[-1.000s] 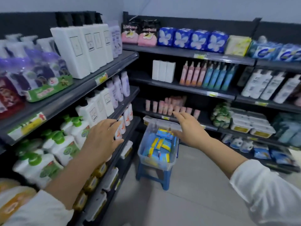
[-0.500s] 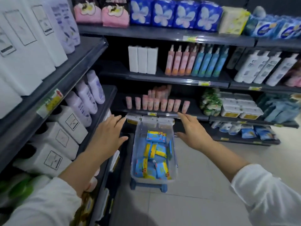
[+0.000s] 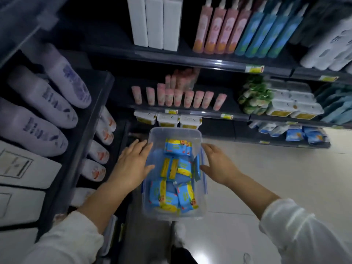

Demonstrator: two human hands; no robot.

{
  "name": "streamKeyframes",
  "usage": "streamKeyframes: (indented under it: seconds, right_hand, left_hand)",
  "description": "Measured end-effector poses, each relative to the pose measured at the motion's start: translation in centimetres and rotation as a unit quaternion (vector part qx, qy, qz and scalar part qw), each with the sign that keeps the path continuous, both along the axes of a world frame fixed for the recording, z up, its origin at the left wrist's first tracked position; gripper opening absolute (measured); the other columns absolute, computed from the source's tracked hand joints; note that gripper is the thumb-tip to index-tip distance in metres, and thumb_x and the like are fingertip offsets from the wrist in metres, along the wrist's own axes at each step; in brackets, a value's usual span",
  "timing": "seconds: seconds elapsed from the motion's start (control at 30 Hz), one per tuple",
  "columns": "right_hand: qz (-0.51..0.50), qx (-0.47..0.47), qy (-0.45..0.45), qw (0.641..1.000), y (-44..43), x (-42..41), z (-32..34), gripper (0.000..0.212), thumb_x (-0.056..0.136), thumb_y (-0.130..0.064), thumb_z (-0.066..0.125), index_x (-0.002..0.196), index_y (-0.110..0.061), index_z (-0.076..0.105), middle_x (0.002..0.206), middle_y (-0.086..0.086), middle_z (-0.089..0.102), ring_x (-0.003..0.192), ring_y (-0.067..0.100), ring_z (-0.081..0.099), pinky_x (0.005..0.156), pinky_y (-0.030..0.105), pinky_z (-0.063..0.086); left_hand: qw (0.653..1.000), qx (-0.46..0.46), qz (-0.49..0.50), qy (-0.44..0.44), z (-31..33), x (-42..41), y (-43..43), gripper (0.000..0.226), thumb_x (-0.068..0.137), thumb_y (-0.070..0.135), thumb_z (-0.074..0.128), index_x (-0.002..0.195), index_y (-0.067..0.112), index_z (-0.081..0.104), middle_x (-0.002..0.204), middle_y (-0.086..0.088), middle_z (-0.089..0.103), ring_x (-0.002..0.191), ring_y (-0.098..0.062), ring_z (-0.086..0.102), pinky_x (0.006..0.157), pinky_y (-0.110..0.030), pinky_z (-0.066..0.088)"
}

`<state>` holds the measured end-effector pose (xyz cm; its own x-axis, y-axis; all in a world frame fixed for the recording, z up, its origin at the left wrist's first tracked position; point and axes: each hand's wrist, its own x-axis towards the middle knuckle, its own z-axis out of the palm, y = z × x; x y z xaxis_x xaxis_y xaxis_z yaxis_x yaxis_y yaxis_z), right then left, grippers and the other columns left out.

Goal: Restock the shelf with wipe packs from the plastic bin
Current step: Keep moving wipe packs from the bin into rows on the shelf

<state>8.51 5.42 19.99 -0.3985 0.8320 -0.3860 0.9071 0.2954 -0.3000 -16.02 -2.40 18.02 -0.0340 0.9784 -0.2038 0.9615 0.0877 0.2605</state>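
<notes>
Head view only: a clear plastic bin point(image 3: 174, 134) is seen from above on the floor aisle, just in front of the low shelf point(image 3: 190, 112); whatever carries it is hidden under it. Blue-and-yellow wipe packs point(image 3: 172, 195) are piled loosely inside, print too blurred to read. The left hand point(image 3: 133, 164) is spread flat, fingers splayed, against the bin's left wall, nothing held. The right hand point(image 3: 217, 164) is likewise opened wide at the right rim, thumb toward the bin, empty; actual contact with the rim cannot be confirmed on either side. White sleeves point(image 3: 304, 231) are cut off at the frame bottom. More blue packs point(image 3: 304, 135) are visible on the bottom shelf to the right, partly smeared by motion. Pink tubes point(image 3: 177, 97) are stood upright on the shelf behind the bin. Lilac bottles point(image 3: 47, 103) at left are heavily distorted by the lens and blurred.
</notes>
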Motion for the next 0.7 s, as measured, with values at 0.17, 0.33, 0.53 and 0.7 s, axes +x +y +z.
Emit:
streamKeyframes:
  seconds: [0.17, 0.33, 0.53, 0.7]
  right_hand:
    - [-0.008, -0.051, -0.002, 0.999, 4.6, -1.3, -4.9, 0.075, 0.087, -0.023, 0.061, 0.148, -0.011, 0.019, 0.152, 0.009, 0.026, 0.138, 0.026, 0.029, 0.111, 0.027, 0.023]
    - [-0.006, -0.071, -0.005, 0.997, 9.2, -2.5, -9.7, 0.074, 0.089, -0.024, 0.059, 0.149, -0.012, 0.018, 0.154, 0.007, 0.024, 0.139, 0.026, 0.027, 0.111, 0.028, 0.024]
    - [-0.009, -0.086, -0.012, 0.996, 12.6, -3.2, -17.3, 0.071, 0.089, -0.018, 0.058, 0.149, -0.013, 0.019, 0.153, 0.007, 0.025, 0.138, 0.026, 0.029, 0.109, 0.031, 0.028]
    - [0.029, -0.069, -0.020, 0.997, 14.2, -4.3, -25.1, 0.070, 0.089, -0.019, 0.054, 0.149, -0.011, 0.019, 0.153, 0.009, 0.025, 0.140, 0.025, 0.026, 0.112, 0.033, 0.026]
  left_hand:
    - [0.999, -0.033, 0.003, -0.007, -3.7, -0.1, 4.5, 0.071, 0.094, 0.043, 0.047, 0.150, 0.022, 0.011, 0.157, 0.002, 0.014, 0.145, -0.021, 0.005, 0.117, -0.038, 0.015]
    - [0.997, -0.061, 0.006, -0.037, -7.9, 0.4, 8.8, 0.070, 0.094, 0.041, 0.048, 0.150, 0.020, 0.012, 0.156, 0.000, 0.016, 0.145, -0.021, 0.009, 0.115, -0.032, 0.014]
    - [0.993, -0.093, -0.014, -0.070, -14.9, 1.4, 11.5, 0.071, 0.092, 0.035, 0.054, 0.149, 0.016, 0.016, 0.154, -0.005, 0.021, 0.143, -0.023, 0.017, 0.115, -0.030, 0.015]
    - [0.991, -0.111, -0.019, -0.070, -22.0, 1.0, 13.8, 0.071, 0.089, 0.031, 0.059, 0.147, 0.010, 0.023, 0.151, -0.011, 0.029, 0.140, -0.028, 0.025, 0.113, -0.034, 0.021]
